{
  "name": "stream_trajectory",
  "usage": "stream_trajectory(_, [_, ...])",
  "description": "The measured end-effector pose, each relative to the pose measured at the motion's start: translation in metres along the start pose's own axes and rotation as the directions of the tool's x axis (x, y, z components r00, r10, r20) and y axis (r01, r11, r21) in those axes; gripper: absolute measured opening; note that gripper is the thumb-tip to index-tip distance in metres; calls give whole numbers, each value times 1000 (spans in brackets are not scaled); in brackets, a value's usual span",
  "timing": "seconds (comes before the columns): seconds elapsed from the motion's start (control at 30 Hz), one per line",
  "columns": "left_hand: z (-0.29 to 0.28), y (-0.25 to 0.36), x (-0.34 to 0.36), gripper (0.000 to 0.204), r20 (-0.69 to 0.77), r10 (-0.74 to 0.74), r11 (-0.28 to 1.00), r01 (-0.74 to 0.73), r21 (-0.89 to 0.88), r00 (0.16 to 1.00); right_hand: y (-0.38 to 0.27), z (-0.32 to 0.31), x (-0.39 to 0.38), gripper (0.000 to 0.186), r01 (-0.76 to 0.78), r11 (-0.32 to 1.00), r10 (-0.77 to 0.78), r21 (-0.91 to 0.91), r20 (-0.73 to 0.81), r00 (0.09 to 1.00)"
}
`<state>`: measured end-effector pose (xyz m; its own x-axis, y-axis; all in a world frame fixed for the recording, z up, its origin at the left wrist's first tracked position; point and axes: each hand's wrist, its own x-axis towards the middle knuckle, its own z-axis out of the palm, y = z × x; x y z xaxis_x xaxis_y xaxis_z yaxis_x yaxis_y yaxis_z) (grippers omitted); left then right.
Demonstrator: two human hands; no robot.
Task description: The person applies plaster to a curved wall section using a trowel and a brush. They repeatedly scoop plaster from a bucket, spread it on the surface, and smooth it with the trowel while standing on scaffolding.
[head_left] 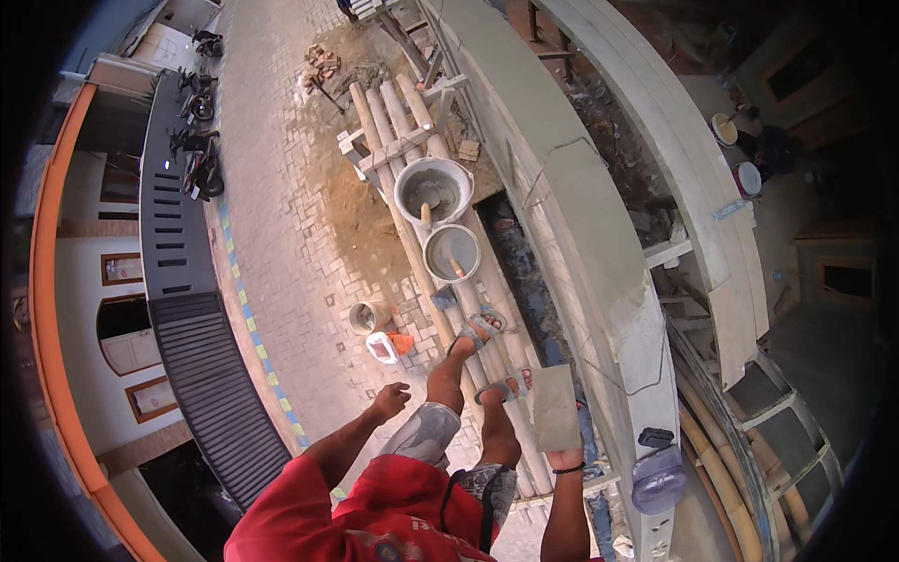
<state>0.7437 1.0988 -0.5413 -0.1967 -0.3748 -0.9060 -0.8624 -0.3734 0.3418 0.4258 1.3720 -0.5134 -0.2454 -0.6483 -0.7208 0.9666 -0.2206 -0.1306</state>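
Note:
My right hand (565,459), with a dark bracelet at its wrist, grips the lower edge of a rectangular grey-beige board (557,409). The board is beside the freshly plastered wall top (588,225). Over on the left, my left hand (393,401) hangs free in the air, its fingers loosely apart and holding nothing. My sandalled feet (479,332) stand on a scaffold of bamboo poles (510,314). Ahead of them are a grey bucket (429,267) with a wooden-handled tool (457,268) and a wide basin (403,195) of grey mortar with another wooden handle (426,214).
Below on the paving sit a bucket (368,317) and a white-and-orange bag (382,348). A small dark block (443,298) lies on the poles. A dark ditch (520,258) runs between scaffold and wall. A clear bluish plastic container (658,480) rests near the wall's end. Motorbikes (198,164) stand far left.

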Motion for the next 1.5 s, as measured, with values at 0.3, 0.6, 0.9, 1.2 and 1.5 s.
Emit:
stream_trajectory(0.3, [-47,106,174,34,-225,332,932,-282,227,916,15,-4,73,38,-16,995,17,-102,7,1000])
stream_trajectory(0.6, [-121,198,369,55,-686,154,947,-305,-103,711,14,-9,134,44,142,953,-118,-269,103,988])
stream_trajectory(0.9, [-171,192,459,30,-546,31,815,-338,-471,837,27,-48,136,49,154,433,-218,-888,63,974])
stream_trajectory(1.2, [-183,181,497,18,-463,27,783,-307,-541,886,43,-58,169,55,189,531,-327,-826,7,945])
stream_trajectory(1.5, [-181,155,524,24,-428,47,433,-405,-806,902,49,-65,187,52,280,662,-395,-695,-7,919])
